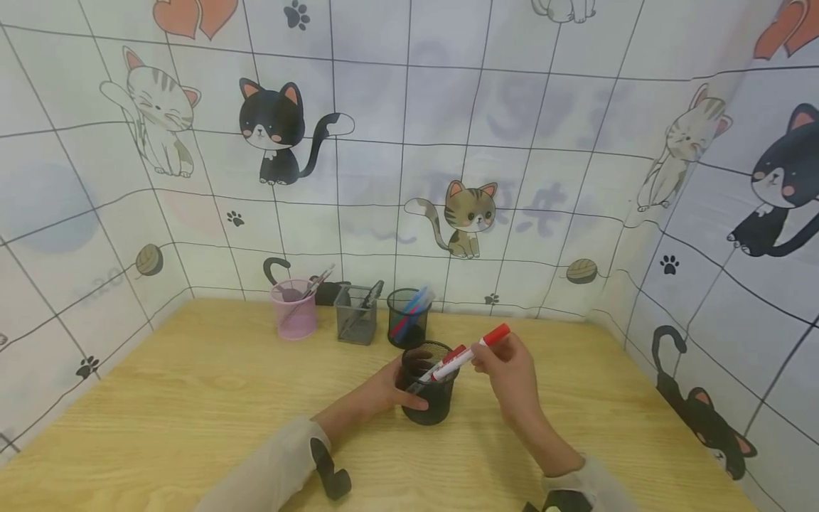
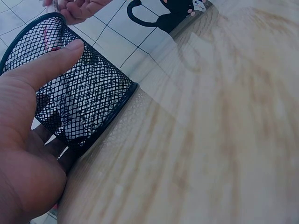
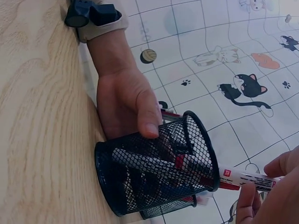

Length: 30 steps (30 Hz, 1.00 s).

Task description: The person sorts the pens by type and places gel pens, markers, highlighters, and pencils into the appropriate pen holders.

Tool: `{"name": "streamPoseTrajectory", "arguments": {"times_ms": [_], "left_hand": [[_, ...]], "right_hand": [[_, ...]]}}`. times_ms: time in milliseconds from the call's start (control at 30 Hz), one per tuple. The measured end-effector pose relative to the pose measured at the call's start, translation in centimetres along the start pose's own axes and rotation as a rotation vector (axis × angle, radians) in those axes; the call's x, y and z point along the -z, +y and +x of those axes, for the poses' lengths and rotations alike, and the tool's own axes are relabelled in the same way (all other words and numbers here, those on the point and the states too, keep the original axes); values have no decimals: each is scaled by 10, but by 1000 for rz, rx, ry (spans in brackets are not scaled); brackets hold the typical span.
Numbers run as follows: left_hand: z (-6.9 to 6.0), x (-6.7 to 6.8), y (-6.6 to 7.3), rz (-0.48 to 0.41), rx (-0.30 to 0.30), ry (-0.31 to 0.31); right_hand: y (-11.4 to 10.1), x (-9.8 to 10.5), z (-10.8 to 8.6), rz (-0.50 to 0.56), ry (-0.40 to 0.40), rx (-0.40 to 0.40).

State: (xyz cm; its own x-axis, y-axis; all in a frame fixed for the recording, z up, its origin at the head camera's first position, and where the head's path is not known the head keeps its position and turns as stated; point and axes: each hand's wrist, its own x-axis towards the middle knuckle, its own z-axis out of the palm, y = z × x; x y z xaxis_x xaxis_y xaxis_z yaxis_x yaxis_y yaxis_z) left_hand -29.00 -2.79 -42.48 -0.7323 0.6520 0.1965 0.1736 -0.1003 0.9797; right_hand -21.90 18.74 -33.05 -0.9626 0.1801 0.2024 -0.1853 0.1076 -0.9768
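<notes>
A round black mesh pen holder (image 1: 430, 405) stands on the wooden table. My left hand (image 1: 384, 393) grips its left side, with the thumb (image 2: 63, 58) across the front of the mesh. My right hand (image 1: 515, 373) pinches a white marker (image 1: 462, 361) with a red cap close to its capped end. The marker slants down to the left, its lower end inside the holder's mouth, as the right wrist view also shows. Another marker with red on it (image 1: 453, 353) leans inside the holder. Dark shapes deeper in the holder are blurred by the mesh.
Behind stand a pink cup (image 1: 296, 320) with pens, a grey square mesh holder (image 1: 357, 327) with dark pens, and a second black mesh holder (image 1: 407, 333) with blue and red pens. A cat-print cloth (image 1: 371, 163) hangs behind and beside the table (image 1: 256, 384).
</notes>
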Motion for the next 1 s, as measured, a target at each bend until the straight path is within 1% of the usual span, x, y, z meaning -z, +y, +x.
{"name": "streamPoseTrajectory", "arguments": {"times_ms": [200,300,467,667,867,1000], "left_hand": [[-1,-1,2,-3,11,5],[-1,-2,3,-15,16,5],[-1,-1,3,-25,20,1],[-1,-1,3,-35,27,-5],[0,-1,2,-21,23,-3],[-1,-2,3,7,40,23]], "right_hand": [[4,-2,-1,-60,-25,-18],[6,-3,-1,-61,-30,-15],[10,-5,0,-30,-28,-16],[14,-6,0,-52,-55,-11],[16,-6,1,-59,-60,-17],[20,-5,-2,-76,-62,-27]]}}
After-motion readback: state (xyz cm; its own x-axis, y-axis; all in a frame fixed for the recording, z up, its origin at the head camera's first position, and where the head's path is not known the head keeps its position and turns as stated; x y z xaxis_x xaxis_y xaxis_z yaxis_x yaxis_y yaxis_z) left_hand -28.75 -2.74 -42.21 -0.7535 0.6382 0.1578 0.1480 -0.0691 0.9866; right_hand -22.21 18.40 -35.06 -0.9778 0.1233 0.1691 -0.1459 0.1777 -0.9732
